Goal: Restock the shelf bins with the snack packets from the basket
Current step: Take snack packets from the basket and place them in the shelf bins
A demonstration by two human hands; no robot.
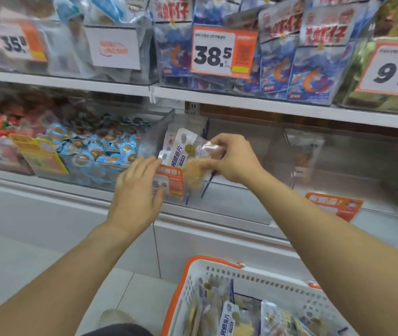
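My right hand point(232, 157) grips a white and purple snack packet point(188, 151) over a clear shelf bin point(186, 190) on the lower shelf. The packet is tilted, with round yellow snack pieces showing through its clear window. My left hand point(136, 187) reaches with straight fingers to the front of the same bin and touches its orange price tag point(172, 181). Below, a white basket with an orange rim point(193, 282) holds several more of the same packets point(229, 316).
Left of the bin stands a clear bin of small blue-wrapped snacks point(101, 151). To the right are clear bins point(338, 166) holding little that I can make out. The upper shelf holds blue shrimp packets point(309, 69) behind price tags. A white shelf ledge point(217, 224) runs below the bins.
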